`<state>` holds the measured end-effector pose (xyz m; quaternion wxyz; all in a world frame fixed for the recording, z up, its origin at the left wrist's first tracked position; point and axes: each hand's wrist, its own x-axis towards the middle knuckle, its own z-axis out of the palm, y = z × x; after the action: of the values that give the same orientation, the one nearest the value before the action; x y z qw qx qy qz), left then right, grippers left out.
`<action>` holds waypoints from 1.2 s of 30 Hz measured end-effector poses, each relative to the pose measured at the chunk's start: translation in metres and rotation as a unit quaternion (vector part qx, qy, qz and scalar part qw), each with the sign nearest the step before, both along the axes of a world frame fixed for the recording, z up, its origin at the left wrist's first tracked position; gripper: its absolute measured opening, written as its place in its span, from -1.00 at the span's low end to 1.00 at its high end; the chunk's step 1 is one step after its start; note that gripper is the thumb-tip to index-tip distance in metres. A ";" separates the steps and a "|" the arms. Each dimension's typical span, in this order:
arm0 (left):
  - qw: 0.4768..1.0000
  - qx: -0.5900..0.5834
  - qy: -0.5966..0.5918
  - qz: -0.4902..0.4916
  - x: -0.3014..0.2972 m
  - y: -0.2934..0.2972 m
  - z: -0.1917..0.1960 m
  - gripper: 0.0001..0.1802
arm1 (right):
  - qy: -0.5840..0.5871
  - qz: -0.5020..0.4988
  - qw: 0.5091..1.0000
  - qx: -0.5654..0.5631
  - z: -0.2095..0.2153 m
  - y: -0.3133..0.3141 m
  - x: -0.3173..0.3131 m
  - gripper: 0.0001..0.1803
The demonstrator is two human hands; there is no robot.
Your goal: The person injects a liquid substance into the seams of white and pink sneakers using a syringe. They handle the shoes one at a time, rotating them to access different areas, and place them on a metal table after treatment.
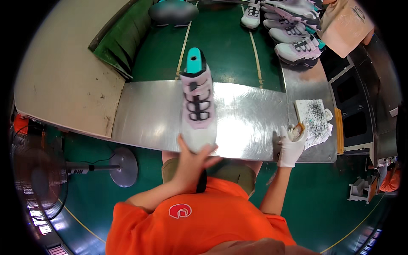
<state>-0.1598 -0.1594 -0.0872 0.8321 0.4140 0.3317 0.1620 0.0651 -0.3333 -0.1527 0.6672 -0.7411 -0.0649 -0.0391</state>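
In the middle, a white and pale pink shoe (pixel 198 110) with black laces is over the metal bench, its toe toward me. A teal shoe last (pixel 194 61) fills its opening. My bare left hand (pixel 191 163) grips the toe, with fingers on both sides of it. To the right, my right hand (pixel 291 146) wears a white glove. Its fingers close around a small tan-edged piece with whitish material (pixel 296 131), whose kind I cannot make out. Beside that hand lies a white pad with black smudges (pixel 312 117), with crumpled white material along its edge.
The metal bench top (pixel 148 110) spans in front of me, before a green conveyor belt (pixel 221 46). Several similar shoes (pixel 297 46) crowd the far right near a tan paper bag (pixel 346 27). A pale panel (pixel 72 68) borders the left. A pedestal fan (pixel 46 174) stands lower left.
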 end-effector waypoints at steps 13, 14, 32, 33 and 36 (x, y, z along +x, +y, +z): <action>0.374 0.882 -0.035 -0.285 0.093 0.143 0.105 -0.16 | 0.078 0.106 0.990 -0.043 0.055 -0.043 -0.003 -0.24; 0.414 0.850 -0.050 -0.322 0.090 0.148 0.102 -0.19 | 0.097 0.101 0.989 -0.048 0.058 -0.045 0.001 -0.23; 0.459 0.877 -0.008 -0.142 -0.054 0.115 0.049 -0.80 | 0.225 0.302 0.920 0.106 0.112 -0.032 -0.034 0.00; 0.459 0.878 -0.022 -0.137 -0.053 0.117 0.047 -0.81 | 0.221 0.337 0.905 0.133 0.114 -0.026 -0.036 0.05; 0.458 0.878 -0.048 -0.128 -0.051 0.123 0.044 -0.81 | 0.237 0.449 0.834 0.218 0.113 -0.013 -0.032 0.14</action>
<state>-0.2109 -0.0369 -0.0432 0.0544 0.9552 -0.0833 0.2787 0.0331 -0.3468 -0.0398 0.7509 -0.4523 -0.2202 0.4279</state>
